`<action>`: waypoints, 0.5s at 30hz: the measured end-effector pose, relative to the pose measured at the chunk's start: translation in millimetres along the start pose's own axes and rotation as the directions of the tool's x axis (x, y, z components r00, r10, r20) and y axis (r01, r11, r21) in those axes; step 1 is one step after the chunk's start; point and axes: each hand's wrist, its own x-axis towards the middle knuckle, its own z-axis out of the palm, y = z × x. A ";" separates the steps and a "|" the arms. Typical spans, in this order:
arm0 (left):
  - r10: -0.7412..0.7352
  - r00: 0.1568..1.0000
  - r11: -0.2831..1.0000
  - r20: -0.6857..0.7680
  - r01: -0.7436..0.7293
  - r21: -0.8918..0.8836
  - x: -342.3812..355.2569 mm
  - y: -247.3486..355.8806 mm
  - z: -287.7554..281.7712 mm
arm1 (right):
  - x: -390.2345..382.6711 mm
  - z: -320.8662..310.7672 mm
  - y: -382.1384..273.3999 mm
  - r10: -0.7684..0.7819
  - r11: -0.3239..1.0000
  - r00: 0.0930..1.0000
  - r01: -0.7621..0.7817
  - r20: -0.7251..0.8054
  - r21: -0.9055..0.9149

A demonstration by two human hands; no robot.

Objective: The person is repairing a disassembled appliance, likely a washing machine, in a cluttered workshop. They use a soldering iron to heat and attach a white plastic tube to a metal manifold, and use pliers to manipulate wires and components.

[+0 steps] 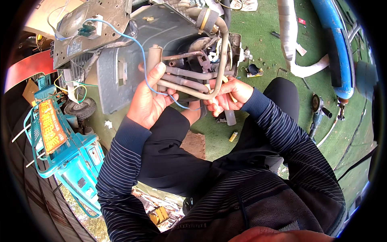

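My left hand [151,94] is closed on the pipe assembly [181,83] at its left end, with the thumb against an upright tan insulated tube [154,56]. A thin blue wire [144,52] runs down past it. My right hand [231,92] is closed at the lower bend of the same pipes, where a small yellowish piece shows in its fingers, too hidden to name. Behind them lie a dark grey metal housing [111,80] with fittings [238,54] and a perforated metal plate [70,40] carrying wires.
A teal machine [68,161] with a wheel [78,109] stands at left. At right on the green floor [262,32] are a blue cylinder [336,56], a white wrapped pipe [290,48] and an angle grinder [316,109]. A small yellow cylinder [233,136] lies between my legs.
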 end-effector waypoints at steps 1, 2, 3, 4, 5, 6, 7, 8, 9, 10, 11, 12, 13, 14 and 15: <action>-0.006 0.999 1.000 -0.042 0.006 0.003 -3.7 2.2 6.8 | -0.2 -0.2 -0.5 -0.009 0.998 0.999 0.006 -0.050 -0.062; -0.023 0.999 1.000 -0.034 0.023 -0.002 -6.0 3.8 10.3 | -0.4 -0.1 -0.9 -0.022 0.992 0.995 0.009 -0.098 -0.124; -0.039 0.999 0.999 -0.027 0.038 -0.004 -7.2 5.3 11.6 | 0.3 1.4 -1.1 -0.024 0.990 0.991 0.006 -0.131 -0.138; -0.054 0.998 0.999 -0.019 0.054 -0.007 -8.0 6.4 12.8 | 0.2 4.6 -1.5 -0.027 0.988 0.986 0.002 -0.163 -0.152; -0.058 0.998 0.998 -0.025 0.057 -0.013 -8.5 7.2 14.4 | 0.5 6.2 -1.7 -0.030 0.986 0.980 -0.002 -0.195 -0.166; -0.062 0.998 0.998 -0.033 0.061 -0.022 -10.1 7.2 15.4 | 1.2 5.7 -0.8 -0.033 0.987 0.981 0.002 -0.189 -0.162; -0.066 0.997 0.997 -0.040 0.064 -0.030 -11.3 7.7 15.8 | 1.9 4.5 -0.2 -0.036 0.987 0.982 0.007 -0.183 -0.158; -0.071 0.997 0.997 -0.026 0.070 -0.033 -11.8 9.0 15.5 | 2.3 4.2 0.4 -0.040 0.988 0.983 0.012 -0.177 -0.154; -0.076 0.997 0.996 -0.011 0.075 -0.039 -12.0 9.6 15.8 | 2.1 5.3 0.5 -0.044 0.987 0.983 0.016 -0.179 -0.159; -0.080 0.997 0.996 0.004 0.080 -0.045 -12.2 10.1 16.1 | 2.3 7.2 0.8 -0.049 0.986 0.982 0.020 -0.182 -0.163; -0.077 0.997 0.996 0.012 0.077 -0.043 -13.5 9.9 16.2 | 2.3 9.2 1.2 -0.055 0.986 0.981 0.024 -0.184 -0.167; -0.072 0.997 0.997 0.019 0.073 -0.037 -15.1 9.7 15.9 | 3.1 10.4 1.6 -0.055 0.984 0.979 0.020 -0.196 -0.178; -0.068 0.997 0.997 0.025 0.068 -0.031 -16.7 9.6 16.0 | 3.7 11.7 2.2 -0.056 0.982 0.977 0.016 -0.207 -0.189; -0.068 0.997 0.997 0.024 0.069 -0.035 -18.0 9.8 17.1 | 4.1 12.3 1.8 -0.056 0.980 0.974 0.011 -0.219 -0.199; -0.071 0.997 0.997 0.022 0.072 -0.039 -19.7 9.4 18.1 | 5.2 8.5 3.0 -0.043 0.985 0.981 0.011 -0.188 -0.172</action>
